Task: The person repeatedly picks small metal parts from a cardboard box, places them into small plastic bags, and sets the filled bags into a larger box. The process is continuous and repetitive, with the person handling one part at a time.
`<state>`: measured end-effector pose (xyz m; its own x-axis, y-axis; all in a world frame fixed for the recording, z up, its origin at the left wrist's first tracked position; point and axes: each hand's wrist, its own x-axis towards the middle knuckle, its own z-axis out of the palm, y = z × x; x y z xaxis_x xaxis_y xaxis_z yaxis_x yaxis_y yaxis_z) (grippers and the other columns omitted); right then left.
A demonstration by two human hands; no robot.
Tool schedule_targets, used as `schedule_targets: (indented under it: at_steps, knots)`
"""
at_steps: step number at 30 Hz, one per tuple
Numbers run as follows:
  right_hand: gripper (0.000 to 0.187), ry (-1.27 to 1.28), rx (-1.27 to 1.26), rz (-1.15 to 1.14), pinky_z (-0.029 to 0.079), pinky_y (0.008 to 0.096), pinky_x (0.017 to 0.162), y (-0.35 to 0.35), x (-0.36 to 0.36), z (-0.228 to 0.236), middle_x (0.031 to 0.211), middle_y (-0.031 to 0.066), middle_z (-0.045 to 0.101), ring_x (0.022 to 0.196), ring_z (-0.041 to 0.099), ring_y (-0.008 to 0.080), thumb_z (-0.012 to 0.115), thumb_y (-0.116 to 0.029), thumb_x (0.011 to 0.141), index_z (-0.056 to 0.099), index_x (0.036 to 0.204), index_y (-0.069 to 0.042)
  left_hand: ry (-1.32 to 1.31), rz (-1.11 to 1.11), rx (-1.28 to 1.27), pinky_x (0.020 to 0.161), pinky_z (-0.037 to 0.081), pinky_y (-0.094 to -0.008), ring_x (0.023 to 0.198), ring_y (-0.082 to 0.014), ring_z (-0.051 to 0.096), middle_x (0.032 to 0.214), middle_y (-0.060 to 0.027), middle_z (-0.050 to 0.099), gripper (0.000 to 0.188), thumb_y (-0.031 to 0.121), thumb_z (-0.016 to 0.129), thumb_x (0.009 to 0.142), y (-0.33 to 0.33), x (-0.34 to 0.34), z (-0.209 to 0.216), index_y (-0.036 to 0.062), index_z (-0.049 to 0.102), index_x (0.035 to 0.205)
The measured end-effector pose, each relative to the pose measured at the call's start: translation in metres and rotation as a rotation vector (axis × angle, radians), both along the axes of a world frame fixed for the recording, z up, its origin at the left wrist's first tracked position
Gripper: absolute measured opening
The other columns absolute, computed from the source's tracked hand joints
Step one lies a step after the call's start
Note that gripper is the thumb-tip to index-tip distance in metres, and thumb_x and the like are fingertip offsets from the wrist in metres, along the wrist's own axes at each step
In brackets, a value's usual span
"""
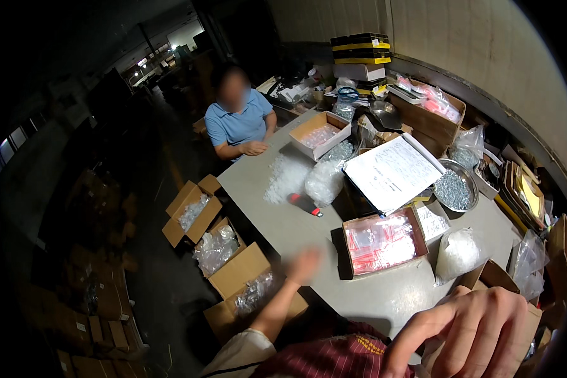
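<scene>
My left hand [303,266], smeared by motion, is over the near left edge of the grey table [258,200]; its fingers cannot be made out. Close to the camera at the lower right, my right hand [469,331] has its fingers curled down and together. Whatever it may hold is hidden beneath it. Between and beyond my hands stands an open cardboard box [385,242] full of clear zip bags with red edges. A clear bag of white pieces [458,255] stands just beyond my right hand. A red and black tool [305,205], perhaps a cutter, lies farther back.
Across the table sits a person in a blue shirt [239,120], near a pile of small white pieces [286,179]. A clipboard with papers [394,170] leans beside a metal bowl of screws [455,189]. Open cartons with plastic bags [217,249] line the table's left side.
</scene>
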<state>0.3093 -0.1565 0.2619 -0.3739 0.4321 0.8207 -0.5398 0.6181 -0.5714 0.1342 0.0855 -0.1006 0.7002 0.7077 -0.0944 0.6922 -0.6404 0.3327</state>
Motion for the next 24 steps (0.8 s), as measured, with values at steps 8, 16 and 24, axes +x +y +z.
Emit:
schedule_targets:
  at_steps: [8,16,24]
  knots:
    - [0.04,0.006,-0.089,0.032,0.051,0.0555,0.08,0.005,-0.006,0.014,0.052,0.0005,0.05,0.045,0.043,0.0128,0.068,-0.013,0.09,0.055,0.054,-0.009,-0.455,0.15,-0.027,0.074,0.05,-0.0522,0.081,-0.0405,0.064,0.085,-0.0194,0.066,0.038,0.044,0.059,0.095,0.001,-0.016,-0.023,0.006,0.067,0.098]
    - [0.043,-0.005,-0.096,0.036,0.052,0.0542,0.078,0.002,-0.003,0.011,0.051,-0.002,0.047,0.045,0.042,0.0114,0.066,-0.011,0.094,0.052,0.053,-0.01,-0.562,0.057,0.162,0.065,0.05,-0.0552,0.072,-0.0458,0.065,0.075,-0.0208,0.068,0.043,0.05,0.06,0.094,0.012,-0.011,-0.059,0.0083,0.07,0.093]
    - [0.041,-0.016,-0.075,0.037,0.052,0.0542,0.08,0.001,0.002,0.005,0.053,-0.0016,0.048,0.047,0.044,0.0122,0.064,-0.013,0.095,0.053,0.055,-0.011,-0.541,0.055,0.148,0.063,0.05,-0.0534,0.071,-0.044,0.066,0.072,-0.0182,0.067,0.042,0.051,0.058,0.094,0.018,-0.013,-0.068,0.0101,0.069,0.095]
